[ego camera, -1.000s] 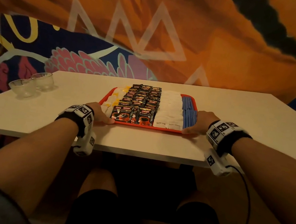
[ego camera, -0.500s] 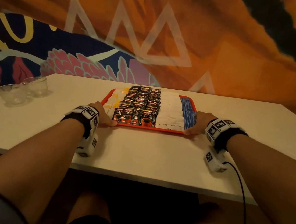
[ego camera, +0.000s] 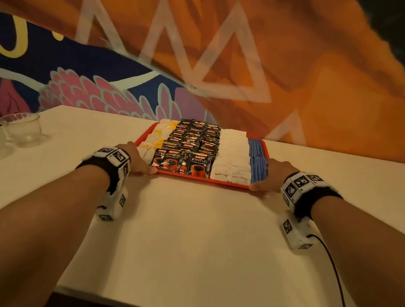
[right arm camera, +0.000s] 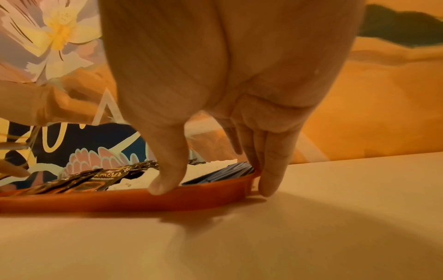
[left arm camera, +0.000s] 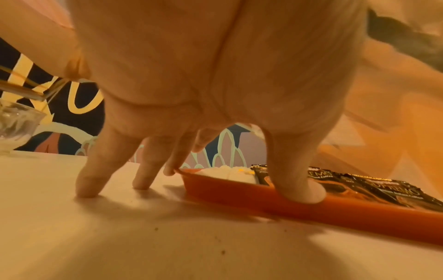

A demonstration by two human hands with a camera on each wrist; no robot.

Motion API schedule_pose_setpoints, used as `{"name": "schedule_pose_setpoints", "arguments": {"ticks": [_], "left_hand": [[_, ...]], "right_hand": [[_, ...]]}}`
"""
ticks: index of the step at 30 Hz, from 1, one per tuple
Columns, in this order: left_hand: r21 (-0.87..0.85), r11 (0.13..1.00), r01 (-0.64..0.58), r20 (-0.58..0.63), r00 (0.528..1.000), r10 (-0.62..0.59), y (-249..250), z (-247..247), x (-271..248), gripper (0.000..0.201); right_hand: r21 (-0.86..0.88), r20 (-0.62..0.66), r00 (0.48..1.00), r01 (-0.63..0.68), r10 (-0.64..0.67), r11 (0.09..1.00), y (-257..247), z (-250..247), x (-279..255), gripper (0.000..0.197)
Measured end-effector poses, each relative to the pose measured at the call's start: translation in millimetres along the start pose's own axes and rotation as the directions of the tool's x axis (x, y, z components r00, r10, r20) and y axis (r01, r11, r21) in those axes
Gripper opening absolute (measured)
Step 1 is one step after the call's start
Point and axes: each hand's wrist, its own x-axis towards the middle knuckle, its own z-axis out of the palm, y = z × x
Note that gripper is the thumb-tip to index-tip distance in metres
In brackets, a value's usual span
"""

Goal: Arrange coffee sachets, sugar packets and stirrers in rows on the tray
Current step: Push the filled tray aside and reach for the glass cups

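A red tray (ego camera: 203, 180) lies on the white table (ego camera: 187, 239), filled in rows. From left to right these are white and yellow packets (ego camera: 158, 136), black coffee sachets (ego camera: 192, 147), white sugar packets (ego camera: 232, 154) and blue stirrers (ego camera: 258, 159). My left hand (ego camera: 138, 162) is at the near left corner: its thumb (left arm camera: 297, 189) presses the front rim (left arm camera: 335, 214) and its fingers (left arm camera: 88, 185) stand straight on the table beside the tray. My right hand (ego camera: 270, 176) is at the near right corner, thumb (right arm camera: 165, 181) on the rim (right arm camera: 95, 200), fingers (right arm camera: 271, 180) straight along the right side.
Two empty glass cups (ego camera: 21, 127) stand at the table's far left. A dark cable (ego camera: 333, 279) runs from my right wrist device over the table's near right part. A painted wall rises right behind the table's far edge.
The tray has slid away from the near table edge toward the wall, with both hands staying at its near corners. The items on it kept their rows.
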Motion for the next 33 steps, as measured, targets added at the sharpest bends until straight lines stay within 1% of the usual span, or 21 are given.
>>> {"name": "schedule_pose_setpoints", "arguments": {"ticks": [3,9,13,23,33], "left_hand": [[0.009,1.0,0.004,-0.001,1.0,-0.004,3.8,-0.1,10.1,0.106],[0.031,0.999,0.007,0.0,1.0,-0.007,9.0,0.5,19.9,0.106],[0.033,0.999,0.007,-0.001,1.0,-0.007,10.4,1.8,21.7,0.11],[0.05,0.999,0.003,0.018,1.0,-0.004,12.7,1.6,27.8,0.11],[0.007,1.0,0.009,0.026,1.0,-0.01,13.2,1.9,31.8,0.112]], "right_hand": [[-0.012,0.009,1.0,-0.01,0.01,1.0,-2.0,-2.0,10.5,0.1],[-0.003,0.004,1.0,-0.01,0.01,1.0,-1.3,-2.6,20.8,0.095],[-0.005,0.005,1.0,-0.011,0.011,1.0,-1.7,-2.0,23.2,0.095],[0.016,0.002,1.0,-0.008,0.008,1.0,-1.3,-2.0,26.9,0.091],[0.043,0.001,1.0,-0.01,0.01,0.999,1.1,-1.2,30.8,0.09]]}}
